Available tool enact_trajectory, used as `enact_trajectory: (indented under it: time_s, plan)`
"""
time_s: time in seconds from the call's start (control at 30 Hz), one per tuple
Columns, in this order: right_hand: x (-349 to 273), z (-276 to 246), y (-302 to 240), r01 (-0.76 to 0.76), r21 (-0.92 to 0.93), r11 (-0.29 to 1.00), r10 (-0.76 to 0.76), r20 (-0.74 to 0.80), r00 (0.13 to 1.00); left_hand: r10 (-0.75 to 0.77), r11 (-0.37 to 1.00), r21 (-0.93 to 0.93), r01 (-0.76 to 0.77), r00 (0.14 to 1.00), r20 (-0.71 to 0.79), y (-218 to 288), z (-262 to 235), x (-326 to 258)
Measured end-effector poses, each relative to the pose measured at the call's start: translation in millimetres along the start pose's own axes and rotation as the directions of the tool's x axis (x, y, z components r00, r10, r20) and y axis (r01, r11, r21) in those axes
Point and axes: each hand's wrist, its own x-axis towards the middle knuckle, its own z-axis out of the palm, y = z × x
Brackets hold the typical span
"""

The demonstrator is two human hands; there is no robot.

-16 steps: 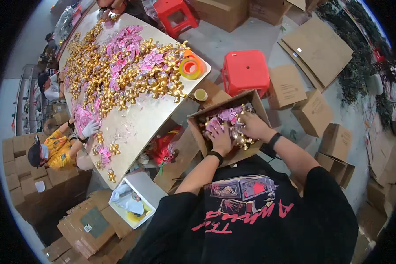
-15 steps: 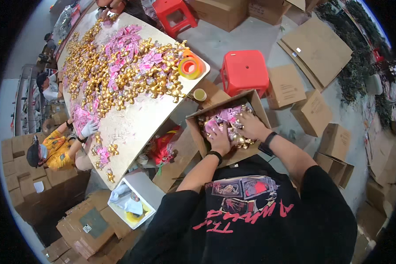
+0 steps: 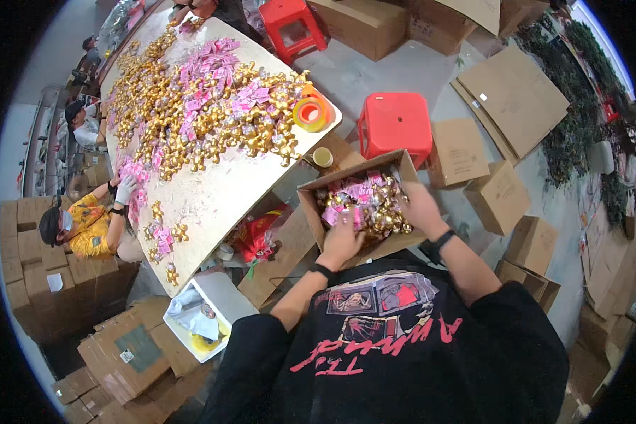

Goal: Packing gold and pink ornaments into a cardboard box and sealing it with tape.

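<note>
An open cardboard box (image 3: 316,220) stands in front of me, holding a heap of shiny gold balloon-animal-like trinkets (image 3: 383,212) mixed with pink printed packets (image 3: 360,191). My left hand (image 3: 341,242) reaches over the box's near left side, its fingers stretched onto the heap. Over the right wall is my right hand (image 3: 422,210), its fingertips at the inner edge; they are blurred, so I cannot tell whether they grip the cardboard. Many more gold trinkets (image 3: 169,134) and pink packets (image 3: 212,63) are spread over the table (image 3: 222,205) at the left.
Tape rolls (image 3: 309,114) lie at the table's corner, near a paper cup (image 3: 323,157). A red stool (image 3: 397,126) stands beyond the box, with cartons (image 3: 498,198) to the right. A white foam bin (image 3: 227,300) sits at lower left. A co-worker (image 3: 92,230) works across the table.
My right hand has drawn back from the heap to the box's right wall. My left hand has pulled slightly toward me. The view has shifted a little, and the co-worker's gloved hand has moved left.
</note>
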Motion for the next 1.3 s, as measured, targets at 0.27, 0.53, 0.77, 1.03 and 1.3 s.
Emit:
enact_trajectory:
  time_s: [0.27,0.53,0.77,1.03,1.3]
  plan:
    - [-14,-8,51,-0.745,0.347,0.569,0.424,0.653,0.628,-0.369,0.9,-0.402,0.167,0.781,-0.503,-21,-25,-1]
    - [-1,104,38,-0.852,0.178,0.492,0.338,0.864,0.375,-0.272,0.962,-0.069,0.265,0.889,-0.37,13,78,85]
    - [11,99,38,-0.805,0.087,0.587,0.378,0.85,0.368,-0.263,0.945,0.095,0.314,0.898,-0.353,6,97,93]
    - [3,105,89,-0.689,0.263,0.675,0.23,0.813,0.535,-0.052,0.981,-0.174,0.081,0.985,0.163,-2,40,47]
    - [-43,134,145,-0.491,0.483,0.725,0.344,0.364,0.866,0.173,0.982,-0.14,-0.127,0.903,0.394,-8,80,-19]
